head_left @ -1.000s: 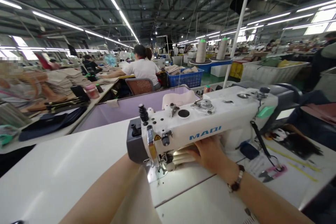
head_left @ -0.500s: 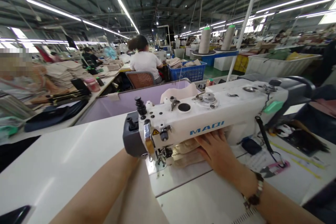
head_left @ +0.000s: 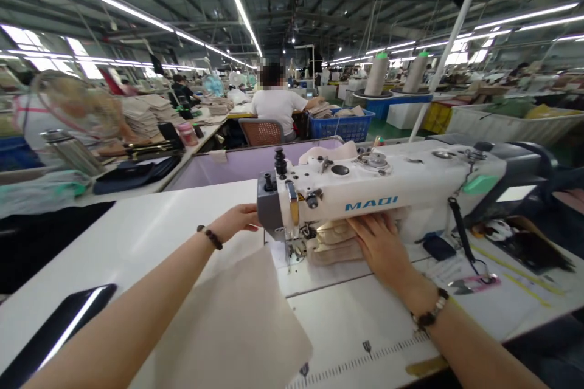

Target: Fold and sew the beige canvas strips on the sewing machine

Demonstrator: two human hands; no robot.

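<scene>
A white sewing machine (head_left: 387, 191) stands on the white table (head_left: 137, 237). My right hand (head_left: 378, 246) lies under its arm, fingers flat on a bunched beige fabric (head_left: 335, 243) beside the needle. My left hand (head_left: 237, 222) reaches behind the machine's grey head; its fingertips are hidden there. A flat beige fabric panel (head_left: 237, 322) trails from the needle toward me across the table.
A dark phone (head_left: 55, 331) lies at the near left edge. Pink-handled snips (head_left: 472, 284) and a black bundle (head_left: 524, 243) sit to the right. A purple bin (head_left: 237, 164) stands behind the table. A seated person (head_left: 278, 109), a blue basket (head_left: 340, 124) and thread cones (head_left: 376, 73) lie beyond.
The view has swung left and down, so the machine sits further right. My left hand now shows beside the machine's head. My right hand stays on the beige fabric.
</scene>
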